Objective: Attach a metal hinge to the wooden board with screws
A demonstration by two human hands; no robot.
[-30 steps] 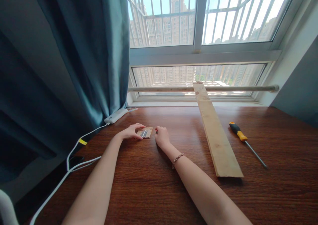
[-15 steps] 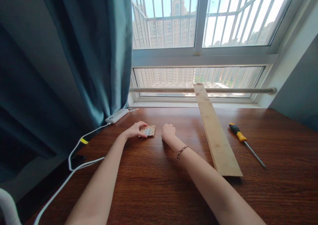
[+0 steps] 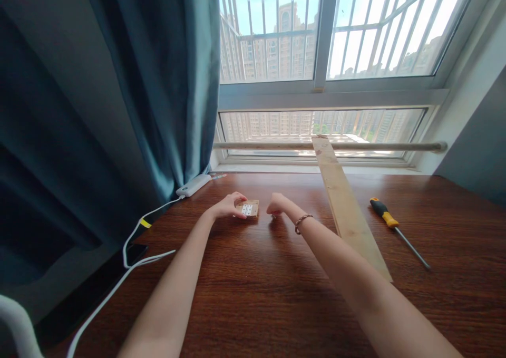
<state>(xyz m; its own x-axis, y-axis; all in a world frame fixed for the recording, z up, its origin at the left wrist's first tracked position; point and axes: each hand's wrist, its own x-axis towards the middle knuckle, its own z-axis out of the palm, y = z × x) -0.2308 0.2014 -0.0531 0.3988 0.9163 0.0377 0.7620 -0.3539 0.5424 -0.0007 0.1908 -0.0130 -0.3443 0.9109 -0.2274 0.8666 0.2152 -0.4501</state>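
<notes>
Grasping a small board (image 3: 250,208) is the left hand (image 3: 226,207); right hand (image 3: 277,203) curled, its grip unclear.

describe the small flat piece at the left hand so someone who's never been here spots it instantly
Start at the window and the brown table before it. On the table's far half, left of the long plain board, the left hand has thumb and fingers around a small tan piece. Unlike that board, it is short and bears a pale rectangle with dark dots.
</notes>
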